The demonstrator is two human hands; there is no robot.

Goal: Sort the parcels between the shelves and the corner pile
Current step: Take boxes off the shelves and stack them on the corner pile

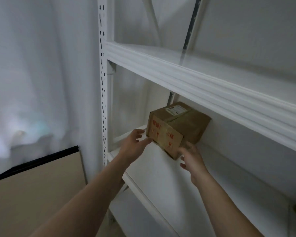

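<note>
Parcel on middle shelf | both hands' grips loose, touching it

Brown cardboard parcel (red markings, white label on top), upright on white shelf, angled

— What's on the shelf?
— One brown box, red marks on its near face, a white label on top. It sits at an angle on the white board.
— And the hands?
— Left hand at the box's lower left corner, fingers spread, touching or nearly so. Right hand at the lower right corner, fingers loose, not closed around anything.
— Anything else?
— A beige panel with a black edge, lower left, before a white curtain.
</note>
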